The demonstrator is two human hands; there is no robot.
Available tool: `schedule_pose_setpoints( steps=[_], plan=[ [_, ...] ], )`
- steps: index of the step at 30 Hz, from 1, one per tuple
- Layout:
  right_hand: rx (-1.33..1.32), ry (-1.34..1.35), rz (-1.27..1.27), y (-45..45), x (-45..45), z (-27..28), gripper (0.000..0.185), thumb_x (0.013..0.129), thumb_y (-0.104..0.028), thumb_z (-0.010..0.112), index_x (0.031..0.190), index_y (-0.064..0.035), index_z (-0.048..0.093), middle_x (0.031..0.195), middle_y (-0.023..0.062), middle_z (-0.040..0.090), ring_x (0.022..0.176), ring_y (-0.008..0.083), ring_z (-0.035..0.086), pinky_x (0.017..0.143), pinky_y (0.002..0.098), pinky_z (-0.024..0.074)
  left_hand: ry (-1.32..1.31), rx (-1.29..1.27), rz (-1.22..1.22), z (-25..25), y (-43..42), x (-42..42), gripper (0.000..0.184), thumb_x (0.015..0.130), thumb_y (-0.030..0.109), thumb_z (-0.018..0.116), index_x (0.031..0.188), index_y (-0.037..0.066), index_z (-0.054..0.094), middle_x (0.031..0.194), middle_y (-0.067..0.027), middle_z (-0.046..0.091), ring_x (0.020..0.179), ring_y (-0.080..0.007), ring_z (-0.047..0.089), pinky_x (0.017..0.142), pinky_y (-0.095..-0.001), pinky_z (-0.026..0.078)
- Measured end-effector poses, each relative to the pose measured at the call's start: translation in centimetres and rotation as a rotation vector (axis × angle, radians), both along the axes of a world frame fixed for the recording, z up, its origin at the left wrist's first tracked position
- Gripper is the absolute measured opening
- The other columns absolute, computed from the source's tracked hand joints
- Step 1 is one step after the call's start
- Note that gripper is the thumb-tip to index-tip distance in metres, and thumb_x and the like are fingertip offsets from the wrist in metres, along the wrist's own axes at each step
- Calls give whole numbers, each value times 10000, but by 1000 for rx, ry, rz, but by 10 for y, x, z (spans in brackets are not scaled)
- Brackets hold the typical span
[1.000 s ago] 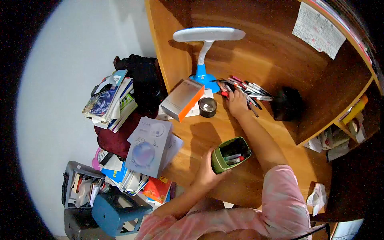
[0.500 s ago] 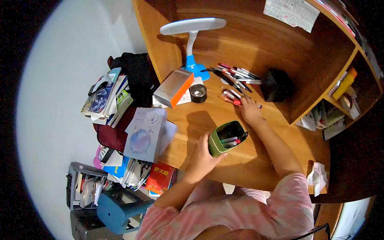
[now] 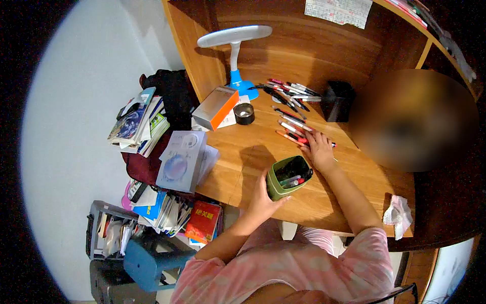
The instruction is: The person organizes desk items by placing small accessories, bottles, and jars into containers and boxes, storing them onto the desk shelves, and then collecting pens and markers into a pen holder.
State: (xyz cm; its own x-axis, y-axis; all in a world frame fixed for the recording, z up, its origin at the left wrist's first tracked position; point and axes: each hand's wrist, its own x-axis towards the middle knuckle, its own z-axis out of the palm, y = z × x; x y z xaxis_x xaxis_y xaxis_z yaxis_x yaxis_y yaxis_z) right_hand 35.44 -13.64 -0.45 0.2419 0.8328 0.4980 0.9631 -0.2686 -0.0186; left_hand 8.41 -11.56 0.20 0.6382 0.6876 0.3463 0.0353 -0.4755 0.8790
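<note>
My left hand (image 3: 262, 198) is wrapped round a green pen holder (image 3: 277, 189) above the desk's front part, with a few pens standing inside it. On the desk, my right hand (image 3: 320, 151) rests over several loose pens (image 3: 292, 126), its fingers on their right ends; whether it grips one is hidden. Behind these lies a larger pile of pens (image 3: 292, 95), beside a black mesh holder (image 3: 337, 102). A roll of dark tape (image 3: 244, 114) sits left of the pens.
A blue and white lamp (image 3: 236, 77) stands behind an orange and grey box (image 3: 216, 107). At the left are a white box (image 3: 180, 162), stacked books (image 3: 136, 124), a red book (image 3: 203, 222) and a blue stool (image 3: 152, 263). Crumpled tissue (image 3: 398, 217) lies at the right edge.
My right hand has moved from the pen pile toward the desk's front, and several pens now lie apart from the pile. My left hand still holds the green holder. The view has shifted.
</note>
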Motion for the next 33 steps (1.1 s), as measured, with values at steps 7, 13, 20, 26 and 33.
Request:
schedule_pose_setpoints(
  steps=[7, 13, 20, 26, 33],
  plan=[
    [2, 27, 105, -1, -8, 9, 289, 845, -304, 648, 1017, -73, 657, 1124, 147, 604, 1086, 327, 566, 864, 456, 446, 6, -36, -8, -4, -6, -1, 883, 682, 162, 859, 1361, -25, 327, 1270, -218, 489, 1195, -324, 509, 1006, -415, 422],
    [-76, -155, -31, 2, 0, -4, 203, 859, -165, 563, 991, -40, 654, 1087, 143, 625, 1000, 283, 611, 834, 422, 476, -54, -9, -4, -4, -5, 0, 879, 697, 146, 848, 1372, -22, 311, 1295, -217, 484, 1219, -320, 501, 1018, -414, 418],
    [-247, 442, -193, -11, -11, 45, 344, 906, -230, 549, 1173, -13, 552, 1177, 225, 608, 1014, 349, 626, 852, 487, 498, -11, -4, -19, -1, -2, -2, 907, 700, 157, 851, 1387, -23, 287, 1310, -230, 478, 1233, -321, 497, 1020, -415, 420],
    [213, 1168, 129, -16, 37, 18, 389, 876, -120, 575, 1236, -7, 484, 977, 114, 626, 883, 243, 620, 822, 402, 503, 20, -102, -40, -4, -2, -1, 912, 713, 172, 850, 1395, -17, 275, 1301, -227, 486, 1218, -315, 510, 1005, -412, 434],
    [475, 1647, 422, -21, 11, 42, 269, 906, -28, 530, 1172, -21, 487, 947, 88, 636, 889, 188, 621, 855, 333, 485, -22, -61, -45, -6, -2, -1, 903, 728, 168, 841, 1401, -10, 266, 1302, -220, 487, 1208, -303, 520, 1000, -406, 439]
  ],
)
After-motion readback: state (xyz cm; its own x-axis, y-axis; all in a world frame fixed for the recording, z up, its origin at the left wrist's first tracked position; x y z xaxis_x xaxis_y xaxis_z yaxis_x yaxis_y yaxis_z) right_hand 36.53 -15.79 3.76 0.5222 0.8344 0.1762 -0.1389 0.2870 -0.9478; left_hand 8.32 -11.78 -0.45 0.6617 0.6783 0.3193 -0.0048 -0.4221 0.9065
